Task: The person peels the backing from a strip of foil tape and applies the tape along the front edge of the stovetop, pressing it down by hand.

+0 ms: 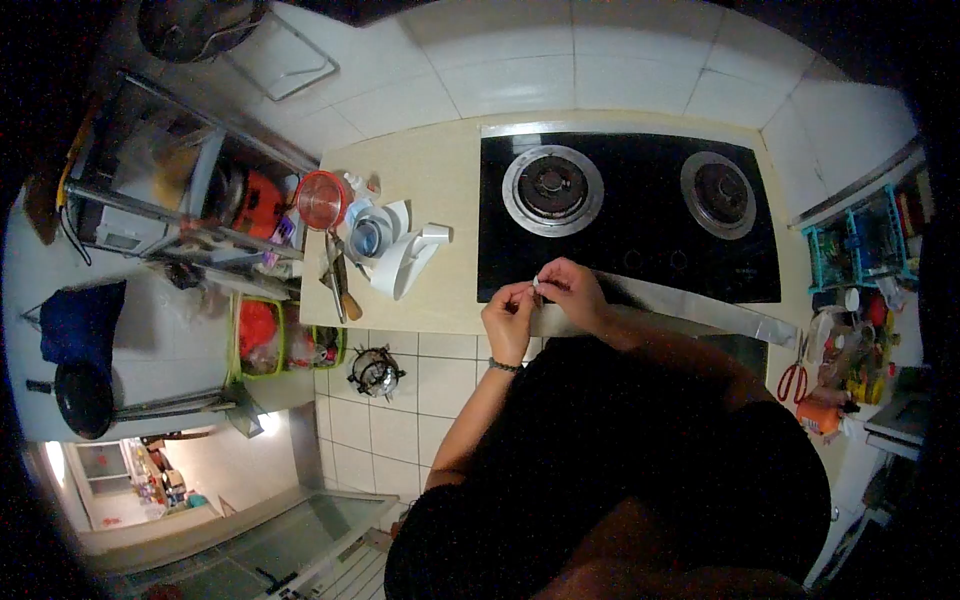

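In the head view, a small white piece (536, 283) is held at the cooktop's (630, 190) near left corner, close to the body, presumably so that both hands can steady it. A white strip (405, 265), a roll (366, 237) and a red basket (322, 200) sit toward the counter's (445, 180) left edge, perhaps to leave the front edge free for working (a wooden-handled tool (351, 304) lies there too). The left hand (509, 313) has thumb and fingertips drawn together on the piece; the right hand (572, 287) pinches it likewise, though the dim picture blurs its exact shape
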`<action>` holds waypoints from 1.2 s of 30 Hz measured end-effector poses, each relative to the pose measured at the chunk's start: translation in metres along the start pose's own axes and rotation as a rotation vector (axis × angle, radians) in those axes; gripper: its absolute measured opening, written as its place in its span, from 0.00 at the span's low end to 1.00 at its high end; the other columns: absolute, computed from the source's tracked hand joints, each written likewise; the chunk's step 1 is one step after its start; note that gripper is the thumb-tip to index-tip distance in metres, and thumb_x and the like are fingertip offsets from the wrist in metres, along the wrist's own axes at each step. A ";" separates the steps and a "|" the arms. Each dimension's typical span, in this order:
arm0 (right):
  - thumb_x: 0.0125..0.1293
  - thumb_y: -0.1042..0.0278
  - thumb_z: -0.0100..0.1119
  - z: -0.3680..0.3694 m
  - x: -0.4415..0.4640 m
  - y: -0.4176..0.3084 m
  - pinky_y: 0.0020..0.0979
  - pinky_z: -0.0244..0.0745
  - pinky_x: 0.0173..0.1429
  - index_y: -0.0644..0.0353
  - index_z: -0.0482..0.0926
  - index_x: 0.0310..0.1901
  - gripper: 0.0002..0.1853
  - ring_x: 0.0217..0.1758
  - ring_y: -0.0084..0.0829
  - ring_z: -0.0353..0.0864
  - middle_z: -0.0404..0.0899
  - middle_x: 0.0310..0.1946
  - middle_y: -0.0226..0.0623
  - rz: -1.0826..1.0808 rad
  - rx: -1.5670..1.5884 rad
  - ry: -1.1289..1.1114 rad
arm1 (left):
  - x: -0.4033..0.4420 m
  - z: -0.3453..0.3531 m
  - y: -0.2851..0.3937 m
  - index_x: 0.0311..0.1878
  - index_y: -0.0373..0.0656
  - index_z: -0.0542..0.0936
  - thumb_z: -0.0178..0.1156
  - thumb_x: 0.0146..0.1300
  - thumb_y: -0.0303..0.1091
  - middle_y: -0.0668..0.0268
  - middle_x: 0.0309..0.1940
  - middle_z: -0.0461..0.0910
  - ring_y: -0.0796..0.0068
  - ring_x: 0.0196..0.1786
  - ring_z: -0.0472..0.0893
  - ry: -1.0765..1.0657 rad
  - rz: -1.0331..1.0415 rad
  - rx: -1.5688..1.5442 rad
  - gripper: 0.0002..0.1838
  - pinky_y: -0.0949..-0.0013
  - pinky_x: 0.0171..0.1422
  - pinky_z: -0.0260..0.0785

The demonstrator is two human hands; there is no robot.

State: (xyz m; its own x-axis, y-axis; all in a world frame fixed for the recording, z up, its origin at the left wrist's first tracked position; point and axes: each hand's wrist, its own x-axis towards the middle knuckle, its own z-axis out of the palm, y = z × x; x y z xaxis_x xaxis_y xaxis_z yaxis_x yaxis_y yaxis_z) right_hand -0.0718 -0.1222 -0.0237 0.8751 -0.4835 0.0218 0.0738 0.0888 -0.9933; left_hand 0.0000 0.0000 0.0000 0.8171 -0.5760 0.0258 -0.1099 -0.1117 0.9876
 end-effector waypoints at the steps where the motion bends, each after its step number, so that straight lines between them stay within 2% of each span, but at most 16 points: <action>1: 0.57 0.75 0.57 0.000 0.000 -0.002 0.25 0.73 0.41 0.64 0.74 0.38 0.07 0.34 0.22 0.77 0.78 0.31 0.33 0.006 -0.021 0.011 | -0.001 0.001 0.001 0.37 0.36 0.81 0.60 0.59 0.26 0.67 0.27 0.81 0.83 0.30 0.77 0.015 -0.010 -0.001 0.05 0.79 0.36 0.69; 5: 0.57 0.76 0.57 -0.002 -0.003 -0.014 0.24 0.72 0.40 0.64 0.75 0.34 0.04 0.34 0.20 0.76 0.78 0.29 0.31 0.022 -0.153 0.018 | -0.003 0.004 -0.003 0.36 0.37 0.81 0.60 0.59 0.27 0.69 0.25 0.80 0.85 0.29 0.74 0.028 -0.008 -0.033 0.05 0.79 0.34 0.68; 14: 0.57 0.72 0.58 -0.003 -0.001 -0.013 0.24 0.71 0.36 0.64 0.77 0.32 0.05 0.30 0.18 0.74 0.78 0.26 0.30 0.014 -0.122 -0.009 | -0.001 0.004 0.000 0.36 0.37 0.81 0.59 0.59 0.27 0.70 0.25 0.79 0.86 0.28 0.73 0.025 -0.013 -0.033 0.05 0.80 0.33 0.67; 20: 0.57 0.70 0.60 -0.003 0.002 -0.004 0.24 0.71 0.34 0.64 0.78 0.31 0.06 0.28 0.19 0.74 0.78 0.25 0.31 0.001 -0.187 0.014 | -0.001 0.002 -0.002 0.35 0.37 0.81 0.59 0.59 0.26 0.69 0.26 0.79 0.85 0.29 0.74 0.015 -0.040 -0.003 0.04 0.80 0.35 0.67; 36: 0.58 0.72 0.58 -0.005 0.005 -0.005 0.24 0.71 0.33 0.64 0.76 0.31 0.05 0.28 0.19 0.74 0.77 0.25 0.31 -0.020 -0.198 -0.008 | 0.001 0.004 -0.002 0.37 0.36 0.80 0.59 0.58 0.23 0.68 0.27 0.80 0.84 0.31 0.76 -0.007 -0.041 -0.059 0.04 0.80 0.37 0.68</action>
State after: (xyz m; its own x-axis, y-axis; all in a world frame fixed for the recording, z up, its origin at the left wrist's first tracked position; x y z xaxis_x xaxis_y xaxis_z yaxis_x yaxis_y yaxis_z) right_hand -0.0702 -0.1298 -0.0194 0.8782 -0.4764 0.0424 -0.0031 -0.0943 -0.9955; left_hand -0.0009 -0.0036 -0.0024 0.8161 -0.5776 -0.0162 -0.0423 -0.0877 0.9952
